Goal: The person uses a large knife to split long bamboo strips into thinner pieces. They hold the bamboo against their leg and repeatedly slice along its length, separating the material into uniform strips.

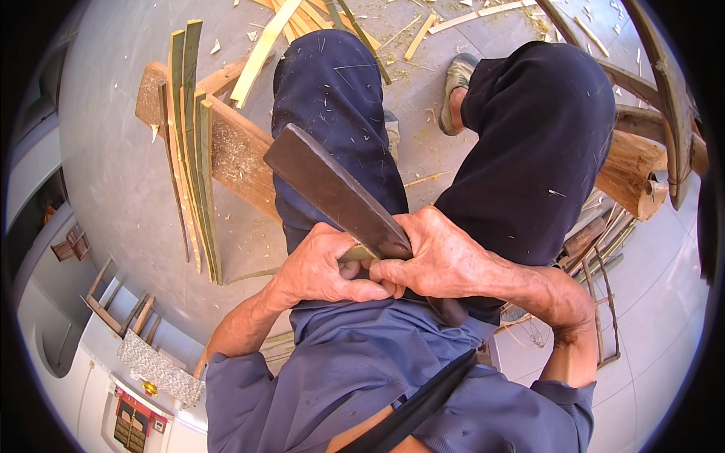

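Note:
A heavy, dark steel splitting knife lies slantwise above my lap, its broad square end towards my left knee. My right hand is closed around it where the blade meets the handle; the dark handle end shows below the wrist. Pinched in my left hand is a narrow green bamboo strip, close against the knife near its base. The strip's tail sticks out to the left behind that hand. My fingers hide where blade and bamboo meet.
Several split bamboo strips lean on a wooden bench at left. Pale strips and shavings litter the floor ahead. At right stand a log, a curved wooden frame and bundled sticks.

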